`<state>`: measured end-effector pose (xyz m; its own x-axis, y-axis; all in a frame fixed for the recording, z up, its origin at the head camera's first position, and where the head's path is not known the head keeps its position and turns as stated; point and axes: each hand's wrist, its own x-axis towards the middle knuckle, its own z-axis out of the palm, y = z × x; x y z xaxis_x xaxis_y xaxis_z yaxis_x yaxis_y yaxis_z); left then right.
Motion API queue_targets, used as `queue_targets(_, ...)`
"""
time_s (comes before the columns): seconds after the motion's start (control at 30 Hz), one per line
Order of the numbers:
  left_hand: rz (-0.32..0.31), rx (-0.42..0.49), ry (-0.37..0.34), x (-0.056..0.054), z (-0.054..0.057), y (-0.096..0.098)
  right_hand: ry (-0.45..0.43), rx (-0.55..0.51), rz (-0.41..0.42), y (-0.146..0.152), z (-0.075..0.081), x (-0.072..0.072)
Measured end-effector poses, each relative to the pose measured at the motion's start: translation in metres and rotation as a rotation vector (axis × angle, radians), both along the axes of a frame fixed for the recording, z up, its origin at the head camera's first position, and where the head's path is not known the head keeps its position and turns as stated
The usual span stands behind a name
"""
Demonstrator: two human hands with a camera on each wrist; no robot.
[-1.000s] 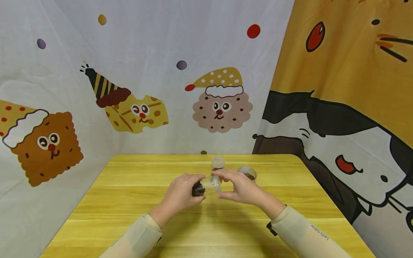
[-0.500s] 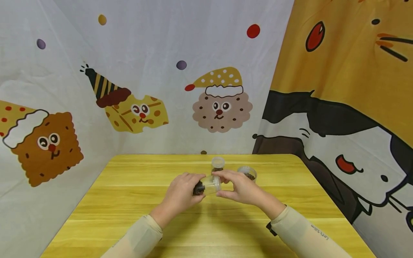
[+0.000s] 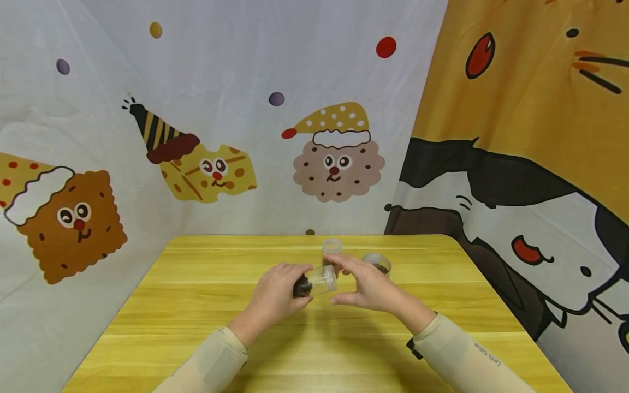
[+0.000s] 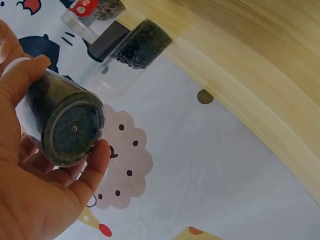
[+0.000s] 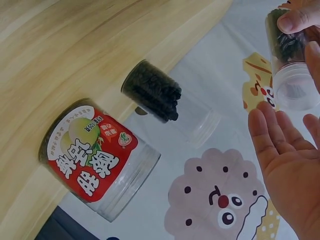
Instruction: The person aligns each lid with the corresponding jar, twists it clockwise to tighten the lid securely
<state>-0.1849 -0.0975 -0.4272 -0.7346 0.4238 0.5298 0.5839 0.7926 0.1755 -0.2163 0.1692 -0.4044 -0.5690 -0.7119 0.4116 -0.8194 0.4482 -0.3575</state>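
Note:
My left hand (image 3: pixel 277 292) holds a clear plastic jar (image 3: pixel 321 280) on its side, the lidded end pointing right. Dark, seed-like pieces (image 5: pixel 290 45) have gathered at the jar's base. The left wrist view shows that round base, with fingers and thumb curled about the wall. My right hand (image 3: pixel 366 284) is beside the clear lid (image 5: pixel 296 90), its thumb and fingers spread apart and holding nothing. Behind the hands a second clear jar (image 5: pixel 152 90) of dark pieces stands on the table. To its right is a wider jar (image 5: pixel 97 155) with a red label.
A light wooden table (image 3: pixel 196 305) lies under the hands. Its far edge meets a white cloth backdrop (image 3: pixel 221 71) printed with cartoon snacks. On the right hangs a yellow cloth with a cartoon cat.
The right hand's fingers were around the lid and have now lifted and spread away from it. The left hand keeps its hold on the jar, nearly still.

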Motion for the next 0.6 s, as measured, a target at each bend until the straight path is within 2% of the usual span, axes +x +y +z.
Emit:
queue_targets(0.1, 0.001, 0.008, -0.013, -0.0003, -0.0008, -0.0008, 0.059, -0.004, 0.013, 0.0003, -0.0005, -0.001)
queue_targets(0.2, 0.0, 0.011, -0.02, -0.0009, -0.0011, -0.0009, 0.078, 0.003, 0.017, 0.0008, -0.0005, -0.0018)
queue_targets(0.47, -0.007, -0.009, 0.002, -0.0013, -0.0011, -0.0005, 0.09, -0.007, 0.041, 0.0001, -0.0009, -0.0033)
queue_targets(0.6, -0.009, -0.016, 0.005, -0.0011, -0.0015, -0.0007, 0.047, 0.013, 0.018, 0.0005, -0.0011, -0.0019)
